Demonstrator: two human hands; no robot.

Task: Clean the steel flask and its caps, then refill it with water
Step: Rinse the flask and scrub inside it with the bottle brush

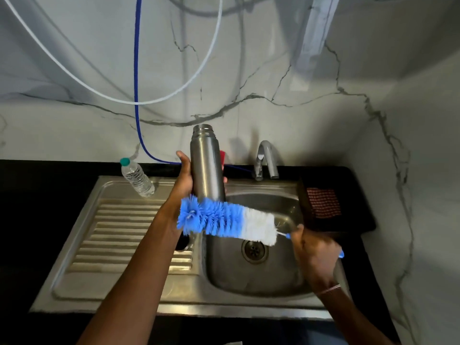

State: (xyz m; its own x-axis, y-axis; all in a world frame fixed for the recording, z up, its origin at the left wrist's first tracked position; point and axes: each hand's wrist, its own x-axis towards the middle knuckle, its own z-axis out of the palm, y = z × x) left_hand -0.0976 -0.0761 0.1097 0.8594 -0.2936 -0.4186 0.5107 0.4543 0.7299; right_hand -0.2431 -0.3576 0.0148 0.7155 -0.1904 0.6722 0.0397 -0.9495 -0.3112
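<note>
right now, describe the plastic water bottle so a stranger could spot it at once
Find the steel sink and the ribbed drainboard on its left. At the drainboard's back edge stands a small clear plastic bottle. Its teal cap and see-through body set it apart from the steel flask nearby.

Steel flask (207, 168): brushed metal, satin sheen, smooth body, ridged threads at the neck. Bottle brush (224, 219): fuzzy matt bristles, blue and white, on a thin wire stem with a blue plastic handle. Sink (174, 307): stainless steel, dull satin; smooth basin, with the draining board at its left side pressed into ribs. Tap (267, 158), behind the sink: polished metal, glossy. Water bottle (137, 179), on the sink's rear left corner: thin clear plastic, ribbed, with a green plastic cap. Wall (273, 70), above the sink: marble-look surface, white with grey veins, smooth and reflective. Counter (29, 207), around the sink: black, finish unclear. Mat (323, 202), right of the sink: dark, matt, with a red textured patch.
</note>
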